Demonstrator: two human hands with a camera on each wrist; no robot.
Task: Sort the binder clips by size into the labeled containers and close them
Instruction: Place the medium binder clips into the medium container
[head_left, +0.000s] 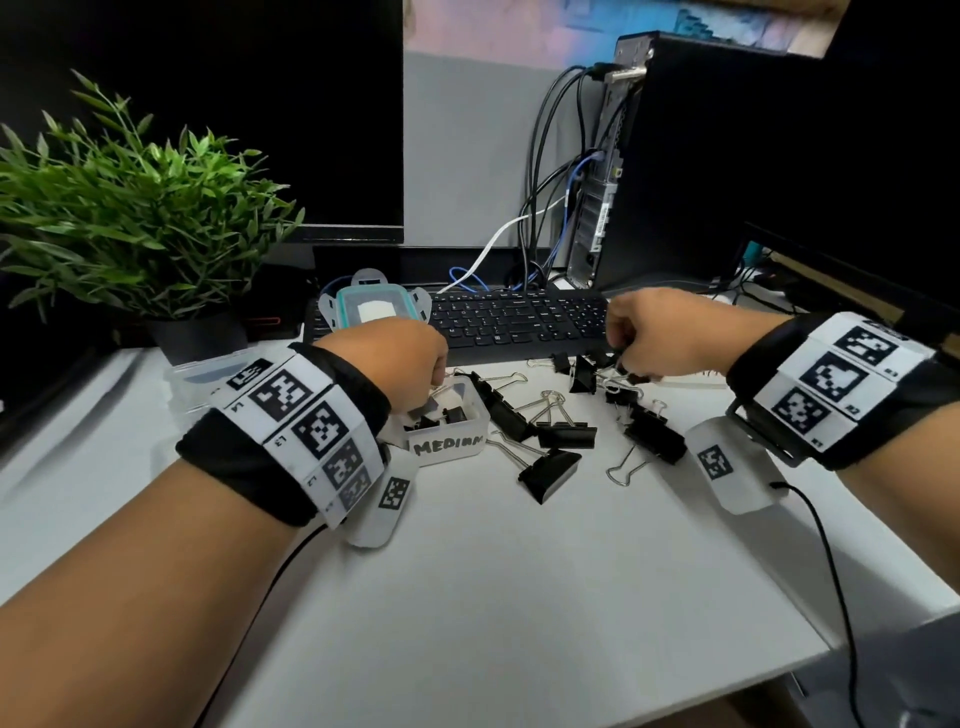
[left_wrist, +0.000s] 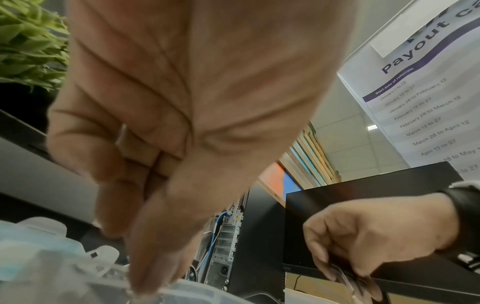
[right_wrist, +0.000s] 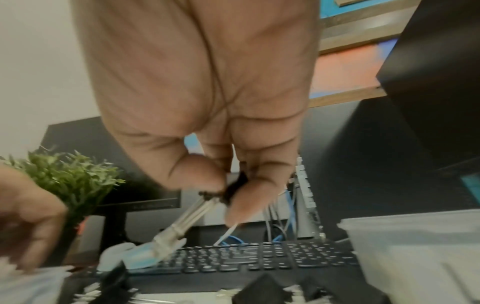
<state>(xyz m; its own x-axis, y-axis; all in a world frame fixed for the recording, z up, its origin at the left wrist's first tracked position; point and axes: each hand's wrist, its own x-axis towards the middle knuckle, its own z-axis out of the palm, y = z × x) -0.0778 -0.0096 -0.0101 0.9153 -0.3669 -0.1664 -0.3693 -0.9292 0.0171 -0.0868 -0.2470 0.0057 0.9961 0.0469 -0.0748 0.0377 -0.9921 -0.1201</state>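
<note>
Left hand: the left hand (head_left: 400, 358) is held over the open MEDIUM box (head_left: 448, 448), fingers pointed down into it. In the left wrist view the fingers (left_wrist: 145, 257) are seen straight and close together, tips at the box rim. Whether a clip is pinched at the tips cannot be told.

Right hand: the right hand (head_left: 657, 327) is held over the far end of the clip pile, just in front of the keyboard (head_left: 519, 317). A small black clip (right_wrist: 235, 188) is pinched between thumb and curled fingers, its wire handles hanging down to the left in the right wrist view.

MEDIUM box: it is set on the white desk (head_left: 493, 597), lid off, with several black clips inside. The word MEDIUM is handwritten on its front wall.

Loose clips: a pile of black clips (head_left: 561, 431) of mixed sizes is spread on the desk just right of the MEDIUM box, between the two hands. Some handles are folded out flat.

Lid: a teal-rimmed lid (head_left: 376, 309) is propped on the left end of the keyboard, behind the left hand.

Second box: a clear box (head_left: 202, 374) is partly seen left of the left wrist, beside the plant (head_left: 140, 218). Its label is hidden.

Background: a dark monitor (head_left: 260, 114) and a computer tower (head_left: 675, 166) with cables are placed behind the keyboard.
</note>
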